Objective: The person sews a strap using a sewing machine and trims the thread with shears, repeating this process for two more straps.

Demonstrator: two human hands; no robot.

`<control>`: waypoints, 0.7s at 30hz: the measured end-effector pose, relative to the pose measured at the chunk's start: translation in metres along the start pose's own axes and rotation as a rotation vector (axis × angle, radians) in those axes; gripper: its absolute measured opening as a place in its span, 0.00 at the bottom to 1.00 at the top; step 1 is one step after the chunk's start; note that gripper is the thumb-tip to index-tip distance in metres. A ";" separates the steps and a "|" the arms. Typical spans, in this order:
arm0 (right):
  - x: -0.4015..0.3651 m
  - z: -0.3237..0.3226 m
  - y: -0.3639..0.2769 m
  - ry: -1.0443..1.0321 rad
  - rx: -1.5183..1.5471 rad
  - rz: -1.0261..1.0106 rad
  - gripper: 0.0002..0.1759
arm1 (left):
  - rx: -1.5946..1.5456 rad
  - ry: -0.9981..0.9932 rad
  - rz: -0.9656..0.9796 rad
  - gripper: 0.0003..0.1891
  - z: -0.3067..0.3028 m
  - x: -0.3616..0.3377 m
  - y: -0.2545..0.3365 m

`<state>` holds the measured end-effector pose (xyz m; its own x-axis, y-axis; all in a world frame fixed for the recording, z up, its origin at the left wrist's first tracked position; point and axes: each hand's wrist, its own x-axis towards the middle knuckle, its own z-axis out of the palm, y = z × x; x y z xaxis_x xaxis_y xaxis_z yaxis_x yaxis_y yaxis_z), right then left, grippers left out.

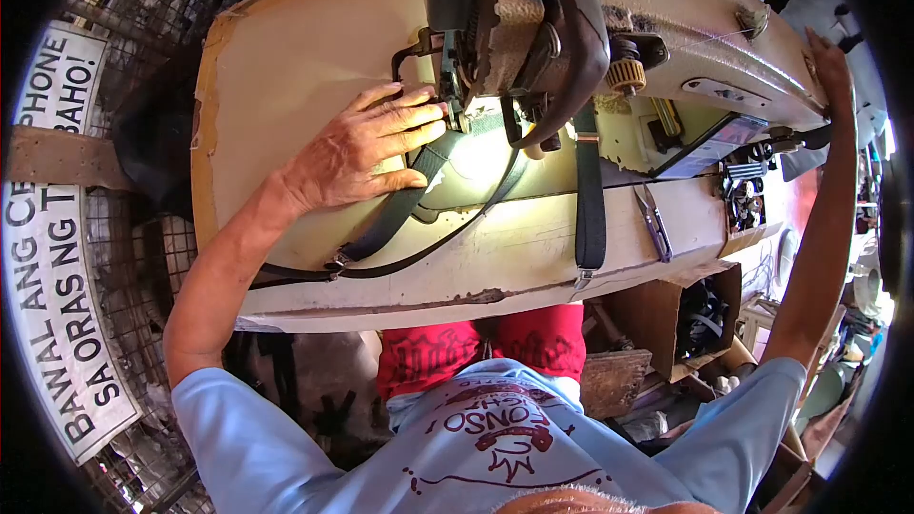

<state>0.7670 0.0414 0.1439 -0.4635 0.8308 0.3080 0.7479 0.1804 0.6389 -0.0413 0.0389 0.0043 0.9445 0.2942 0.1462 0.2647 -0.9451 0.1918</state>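
Observation:
My left hand [367, 148] lies on the sewing machine bed with its fingers stretched out and slightly apart. Its fingertips are close to the needle and presser foot [455, 114], and its thumb rests on a dark strap [386, 227]. This strap runs under the foot and has a metal clip at its lower end. A machine lamp lights the spot brightly. My right hand [830, 71] is at the far right end of the sewing machine [685, 48], its fingers apparently curled around the handwheel, which is mostly hidden.
Another dark strap [589, 200] with a clip hangs over the table's front edge. Thread snips [653, 224] lie beside it. Further right are a small box of parts [745, 198] and a cardboard box [681, 319]. Wire mesh and a lettered sign [71, 343] stand left.

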 end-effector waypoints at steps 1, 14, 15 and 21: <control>-0.001 0.003 0.000 -0.057 0.071 0.151 0.31 | -0.010 0.000 -0.005 0.31 0.001 0.000 0.001; 0.031 -0.036 -0.045 -0.211 0.365 0.731 0.26 | -0.016 0.059 -0.175 0.26 0.003 0.002 0.026; 0.034 -0.041 -0.049 -0.210 0.417 0.826 0.29 | -0.019 0.058 -0.188 0.26 0.003 0.001 0.028; 0.020 -0.025 -0.030 -0.211 0.303 0.480 0.23 | -0.010 0.108 -0.205 0.25 0.006 0.001 0.033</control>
<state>0.7236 0.0398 0.1484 0.0404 0.9375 0.3456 0.9666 -0.1243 0.2241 -0.0304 0.0074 0.0045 0.8448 0.4936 0.2065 0.4460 -0.8628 0.2380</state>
